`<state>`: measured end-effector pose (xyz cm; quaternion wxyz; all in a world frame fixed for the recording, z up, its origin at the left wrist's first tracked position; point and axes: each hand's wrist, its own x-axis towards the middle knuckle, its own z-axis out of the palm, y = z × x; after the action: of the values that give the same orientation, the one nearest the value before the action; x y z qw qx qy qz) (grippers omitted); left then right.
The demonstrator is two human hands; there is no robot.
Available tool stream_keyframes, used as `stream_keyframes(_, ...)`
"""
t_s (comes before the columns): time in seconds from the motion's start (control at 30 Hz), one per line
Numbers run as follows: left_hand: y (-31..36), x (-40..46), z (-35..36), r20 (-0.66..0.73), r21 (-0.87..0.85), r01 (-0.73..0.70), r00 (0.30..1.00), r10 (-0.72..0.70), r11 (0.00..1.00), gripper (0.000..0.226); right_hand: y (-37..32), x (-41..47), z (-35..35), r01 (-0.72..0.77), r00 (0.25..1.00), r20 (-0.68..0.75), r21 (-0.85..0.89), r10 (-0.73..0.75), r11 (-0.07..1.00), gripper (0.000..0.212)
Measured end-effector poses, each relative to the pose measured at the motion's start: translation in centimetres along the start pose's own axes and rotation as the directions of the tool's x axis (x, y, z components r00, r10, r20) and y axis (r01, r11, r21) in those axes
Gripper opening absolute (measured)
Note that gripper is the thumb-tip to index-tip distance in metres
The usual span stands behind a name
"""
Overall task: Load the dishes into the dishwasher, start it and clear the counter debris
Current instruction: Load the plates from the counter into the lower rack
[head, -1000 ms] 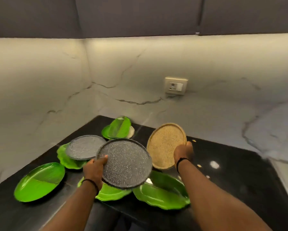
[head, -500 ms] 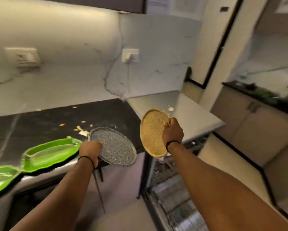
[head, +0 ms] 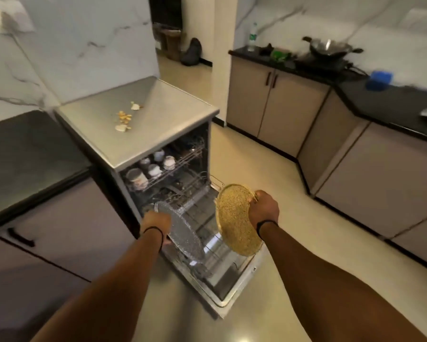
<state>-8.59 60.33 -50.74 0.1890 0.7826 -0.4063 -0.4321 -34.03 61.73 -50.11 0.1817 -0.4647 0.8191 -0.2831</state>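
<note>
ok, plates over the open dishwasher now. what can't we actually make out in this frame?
- Head view, left hand: fingers hidden behind the grey plate.
- Grey plate: motion-blurred; contact with the lower rack can't be told.
- Lower rack: partly covered by both plates, so free slots are unclear.
- Upper rack: back part in shadow under the dishwasher top.
- Crumbs: too small to identify.

Steel dishwasher top [head: 173, 112], food scraps [head: 124, 119] scattered (pale, yellowish)

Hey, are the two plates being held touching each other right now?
Apart. The head view shows open rack between the grey plate and the gold plate.
</note>
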Motion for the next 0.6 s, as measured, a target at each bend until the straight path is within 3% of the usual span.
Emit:
stream_keyframes(0.13, -0.2, -1.8, 9.2, -0.039, 0.025, 0.005, 0.999, -0.004, 1.0, 0.036, 8.7, 0.2, -3.0, -0.132, 0.991, 0.04, -0.001, 0.131, 0.991, 0.027)
stream_keyframes(0.23, 1.2, -3.9, 14.3, 0.02, 0.034, 0.029, 0.999, -0.03, 0.999, 0.034, 13.4, 2.2, -4.9, -0.183, 0.981, 0.057, -0.025, 0.184, 0.983, 0.028)
stream_keyframes(0.43, 3.8, -1.5, 19.6, -0.034, 0.106, 0.158, 0.987, -0.155, 0.982, 0.036, 15.9, 8.9, -3.0, -0.087, 0.981, 0.161, -0.148, 0.111, 0.985, 0.026)
stream_keyframes(0.6, 5.0, 5.0, 24.4, -0.067, 0.092, 0.216, 0.975, -0.211, 0.972, 0.031, 16.2, 15.8, 1.7, 0.053, 0.929, 0.354, -0.423, 0.111, 0.904, 0.027)
